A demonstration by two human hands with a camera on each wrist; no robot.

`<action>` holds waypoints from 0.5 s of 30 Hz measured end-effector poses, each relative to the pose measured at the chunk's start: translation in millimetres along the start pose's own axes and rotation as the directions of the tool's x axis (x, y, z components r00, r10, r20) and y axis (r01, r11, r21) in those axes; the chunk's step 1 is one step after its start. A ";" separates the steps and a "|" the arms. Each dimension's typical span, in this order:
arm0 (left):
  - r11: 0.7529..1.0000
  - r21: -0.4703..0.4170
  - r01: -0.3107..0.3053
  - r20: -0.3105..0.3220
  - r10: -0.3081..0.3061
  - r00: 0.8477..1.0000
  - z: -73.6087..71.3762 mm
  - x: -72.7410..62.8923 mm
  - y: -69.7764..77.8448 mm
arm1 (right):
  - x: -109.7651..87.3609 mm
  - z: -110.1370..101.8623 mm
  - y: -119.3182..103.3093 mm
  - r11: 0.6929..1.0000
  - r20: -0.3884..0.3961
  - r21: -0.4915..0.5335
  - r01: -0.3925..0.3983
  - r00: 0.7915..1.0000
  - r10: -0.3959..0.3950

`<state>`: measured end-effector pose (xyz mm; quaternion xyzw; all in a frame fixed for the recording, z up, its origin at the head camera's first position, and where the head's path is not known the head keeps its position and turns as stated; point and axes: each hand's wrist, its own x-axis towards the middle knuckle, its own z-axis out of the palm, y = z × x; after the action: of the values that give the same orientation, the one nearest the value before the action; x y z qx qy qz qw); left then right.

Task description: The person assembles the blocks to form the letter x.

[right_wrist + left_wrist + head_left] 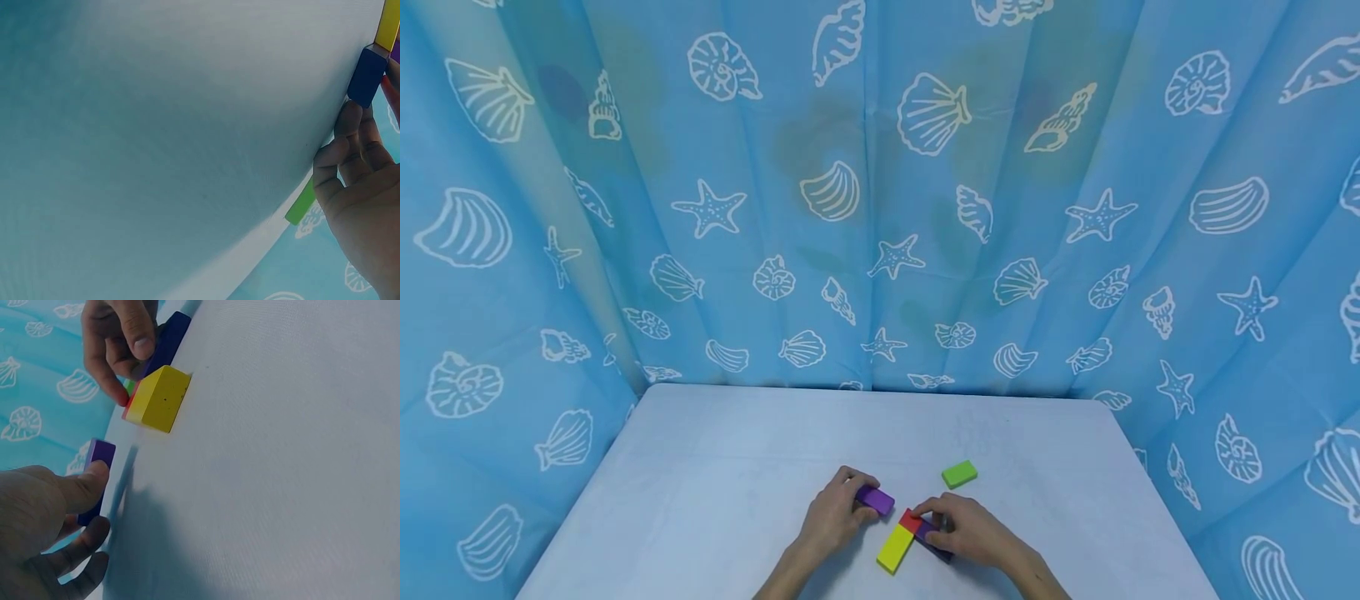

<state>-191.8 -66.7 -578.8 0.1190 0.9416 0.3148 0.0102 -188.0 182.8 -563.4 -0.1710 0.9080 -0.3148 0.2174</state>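
Note:
My left hand [833,512] holds a purple block [877,500] between thumb and fingers, a little above the table. To its right, a yellow block [895,548] lies with a red block [909,521] at its far end. Beside the red one, a dark blue block [170,339] runs off at an angle towards the right. My right hand [973,529] grips this dark blue block, with the thumb on its near side. Its index finger rests on the red block. Fingers partly cover both blocks.
A light green block [959,474] lies on the white table [737,467], beyond my right hand. A blue curtain [880,192] with white shell prints hangs behind the table and along both sides.

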 end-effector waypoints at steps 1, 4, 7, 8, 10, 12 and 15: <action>1.000 0.001 -0.001 0.004 0.001 1.000 -0.2 -0.1 0.4 | -0.2 -0.1 -0.1 1.000 0.001 0.001 0.001 1.000 -0.001; 1.000 0.001 -0.001 0.011 0.001 1.000 0.1 0.1 0.2 | -1.0 -0.4 -0.4 1.000 0.001 0.005 0.007 1.000 -0.007; 1.000 -0.003 0.002 0.017 -0.002 1.000 0.2 0.3 -0.2 | -1.6 -0.7 -0.6 1.000 0.002 0.005 0.015 1.000 -0.015; 1.000 -0.002 0.000 0.016 0.000 1.000 0.5 0.4 -0.4 | -1.7 -0.7 -0.5 1.000 0.001 0.005 0.016 1.000 -0.016; 1.000 -0.003 0.000 0.017 0.001 1.000 0.5 0.5 -0.2 | -1.9 -0.9 -0.4 1.000 0.001 0.003 0.020 1.000 -0.020; 1.000 -0.006 -0.002 0.018 0.002 1.000 0.4 0.7 0.5 | -2.0 -1.0 -0.3 1.000 0.000 0.002 0.019 1.000 -0.019; 1.000 -0.011 0.000 0.021 0.001 1.000 0.6 1.1 1.6 | -2.0 -0.7 -0.3 1.000 0.000 0.002 0.019 1.000 -0.019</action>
<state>-192.5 -64.8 -578.2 0.1224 0.9397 0.3187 0.0207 -186.6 183.8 -562.2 -0.1794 0.9060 -0.3178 0.2145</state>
